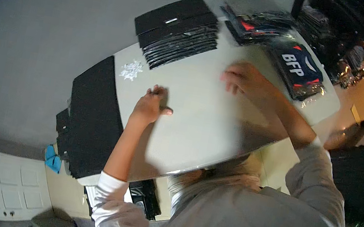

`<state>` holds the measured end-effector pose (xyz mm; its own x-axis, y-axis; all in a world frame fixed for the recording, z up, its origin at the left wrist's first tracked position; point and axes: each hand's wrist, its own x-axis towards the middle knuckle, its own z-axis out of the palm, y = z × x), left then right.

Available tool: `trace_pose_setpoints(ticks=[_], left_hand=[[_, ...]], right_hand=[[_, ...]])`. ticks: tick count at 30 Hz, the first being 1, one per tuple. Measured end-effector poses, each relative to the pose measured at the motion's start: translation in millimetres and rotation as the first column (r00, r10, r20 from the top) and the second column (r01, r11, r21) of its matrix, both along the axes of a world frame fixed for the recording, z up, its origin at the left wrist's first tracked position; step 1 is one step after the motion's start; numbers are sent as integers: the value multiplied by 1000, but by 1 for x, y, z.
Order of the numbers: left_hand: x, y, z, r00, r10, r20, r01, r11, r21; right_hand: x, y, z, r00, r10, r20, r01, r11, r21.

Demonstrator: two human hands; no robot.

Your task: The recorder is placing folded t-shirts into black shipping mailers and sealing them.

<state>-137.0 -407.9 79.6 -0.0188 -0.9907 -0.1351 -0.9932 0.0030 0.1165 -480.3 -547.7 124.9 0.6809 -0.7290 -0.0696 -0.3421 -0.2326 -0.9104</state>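
A white table (199, 116) lies before me. Over its left part is my left hand (152, 105), palm down with fingers apart and nothing in it. My right hand (242, 77), slightly blurred, is over the right part, its fingers loosely bent; no object shows in it. Beyond my hands, at the far edge, stands a tall stack of folded black items in clear plastic (181, 34). A small heap of white bits (131, 70) lies between that stack and my left hand. Black folded fabric (93, 116) covers the table's left end.
Plastic-wrapped dark garments (296, 66) with white letters lie at the right, beside another wrapped pile (256, 14). A dark rack (330, 23) with shiny packages stands beyond. A blue item (53, 158) and a white panelled door (4, 181) show at lower left.
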Motion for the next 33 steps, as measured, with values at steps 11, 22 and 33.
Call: trace_pose_setpoints(ticks=[11,22,33], left_hand=[[-9,-12,11,995,-104,-4,104,994,32],[90,140,33,926,320,-199,-376,821,-429],[140,174,-18,877,425,-224,-480,763,-434]], right_hand=[[-248,13,-79,731,-672,-121,307,482,-820],[-249,-2,-98,643,-657,-394,145,610,-779],[-276,-19,-106,647,-640,-415,77,596,-799]])
